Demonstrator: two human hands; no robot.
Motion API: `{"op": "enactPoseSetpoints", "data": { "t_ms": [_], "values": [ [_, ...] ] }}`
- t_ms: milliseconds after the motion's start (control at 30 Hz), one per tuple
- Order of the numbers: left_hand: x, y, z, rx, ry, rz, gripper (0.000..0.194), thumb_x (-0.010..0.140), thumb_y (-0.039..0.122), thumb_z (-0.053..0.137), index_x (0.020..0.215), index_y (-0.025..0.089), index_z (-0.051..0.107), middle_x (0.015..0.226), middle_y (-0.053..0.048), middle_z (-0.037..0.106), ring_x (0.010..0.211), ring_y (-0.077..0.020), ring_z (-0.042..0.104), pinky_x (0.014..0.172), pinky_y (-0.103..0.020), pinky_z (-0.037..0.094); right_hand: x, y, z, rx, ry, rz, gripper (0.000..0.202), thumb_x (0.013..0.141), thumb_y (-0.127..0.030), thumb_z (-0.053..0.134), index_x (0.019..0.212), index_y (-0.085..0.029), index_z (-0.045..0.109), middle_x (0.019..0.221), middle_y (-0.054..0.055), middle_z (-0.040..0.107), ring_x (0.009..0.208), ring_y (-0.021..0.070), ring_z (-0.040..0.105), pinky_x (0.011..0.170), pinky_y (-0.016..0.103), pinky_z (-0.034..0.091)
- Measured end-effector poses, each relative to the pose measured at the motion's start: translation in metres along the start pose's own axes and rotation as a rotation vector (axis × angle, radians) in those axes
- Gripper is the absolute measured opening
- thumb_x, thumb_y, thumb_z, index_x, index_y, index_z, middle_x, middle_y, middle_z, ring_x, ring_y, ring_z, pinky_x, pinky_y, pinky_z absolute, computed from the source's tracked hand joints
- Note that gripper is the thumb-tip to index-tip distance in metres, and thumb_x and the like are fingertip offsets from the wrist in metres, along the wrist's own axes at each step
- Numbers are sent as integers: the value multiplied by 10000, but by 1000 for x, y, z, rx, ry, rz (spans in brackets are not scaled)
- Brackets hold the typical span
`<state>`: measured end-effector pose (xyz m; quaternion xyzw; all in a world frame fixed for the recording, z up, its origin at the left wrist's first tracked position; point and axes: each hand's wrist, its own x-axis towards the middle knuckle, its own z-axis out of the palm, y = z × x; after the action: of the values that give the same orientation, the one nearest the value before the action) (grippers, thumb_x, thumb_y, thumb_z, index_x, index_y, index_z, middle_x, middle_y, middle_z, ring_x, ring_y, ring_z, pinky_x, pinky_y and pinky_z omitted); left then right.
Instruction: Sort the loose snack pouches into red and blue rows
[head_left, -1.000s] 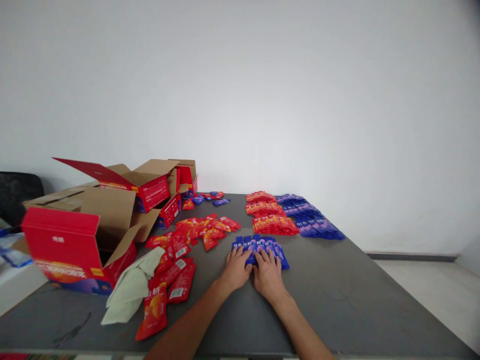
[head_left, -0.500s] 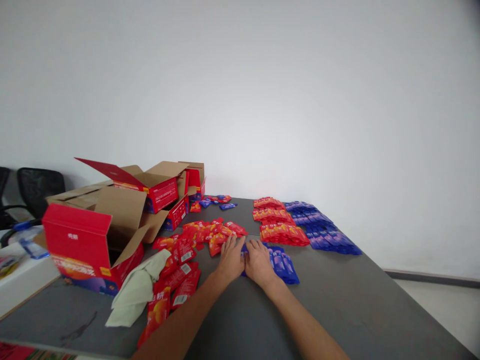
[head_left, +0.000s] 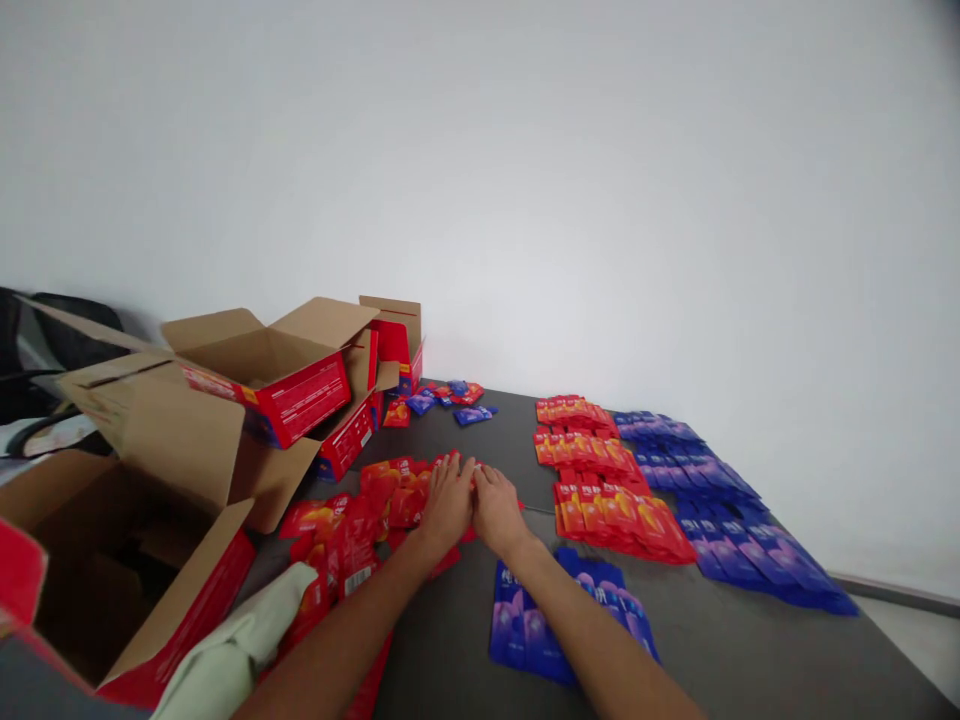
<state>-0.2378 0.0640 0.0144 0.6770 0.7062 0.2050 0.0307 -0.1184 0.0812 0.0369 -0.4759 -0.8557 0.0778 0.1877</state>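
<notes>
My left hand (head_left: 448, 508) lies over the right part of a loose pile of red packets (head_left: 388, 488), its fingers stretched forward onto them. Close beside it, my right hand (head_left: 496, 512) reaches to the same spot, fingers pointing forward and touching packets at the pile's right edge. Both hands look open; what is under the fingertips is partly hidden. Under my right forearm, a fanned set of blue packets (head_left: 525, 630) lies flat on the dark table (head_left: 720, 650).
Rows of overlapping red packets (head_left: 607, 510) and blue packets (head_left: 750, 545) lie to the right. Several open cardboard boxes (head_left: 307, 395) stand at left, with a pale green cloth (head_left: 232, 650) in front. A few loose blue packets (head_left: 474, 414) lie far back.
Both hands have left the fanned blue packets and moved left onto the red pile. The view has tilted down and come closer to the table.
</notes>
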Motion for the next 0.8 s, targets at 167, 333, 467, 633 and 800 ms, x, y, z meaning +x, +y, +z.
{"op": "enactPoseSetpoints", "data": {
  "t_ms": [167,333,467,633,800],
  "values": [
    [31,-3,-15,9,-98,-54,519,935,192,314,1443,193,417,1525,-130,361,1429,-275,278,1161,-450,224,36,1,-11,11,-109,59,384,909,-198,429,1265,-176,573,1264,134,581,1176,235,511,1018,329,354],
    [65,2,-39,3,-155,-119,532,917,169,336,1440,220,419,1526,-124,364,1425,-261,292,1156,-447,232,74,3,-32,23,-193,87,427,904,-179,409,1311,-179,540,1327,126,549,1192,217,515,1014,299,362],
    [95,-6,-45,8,-156,-141,524,925,173,329,1435,246,427,1524,-117,368,1420,-253,303,1155,-437,234,111,6,-36,11,-222,104,469,889,-173,413,1348,-192,506,1363,119,523,1224,218,495,1027,305,351],
    [130,-32,-39,34,-94,-161,516,910,247,424,1423,291,443,1531,-113,352,1431,-283,265,1156,-470,215,155,8,-20,-25,-191,141,520,887,-197,411,1405,-220,439,1437,119,447,1287,238,437,1047,345,336],
    [168,-60,-36,84,-38,-226,564,865,356,531,1421,338,439,1562,-103,285,1454,-331,170,1153,-571,115,198,12,4,-32,-184,181,549,893,-297,447,1436,-232,399,1518,133,326,1365,292,332,1072,425,305]
  ]
}}
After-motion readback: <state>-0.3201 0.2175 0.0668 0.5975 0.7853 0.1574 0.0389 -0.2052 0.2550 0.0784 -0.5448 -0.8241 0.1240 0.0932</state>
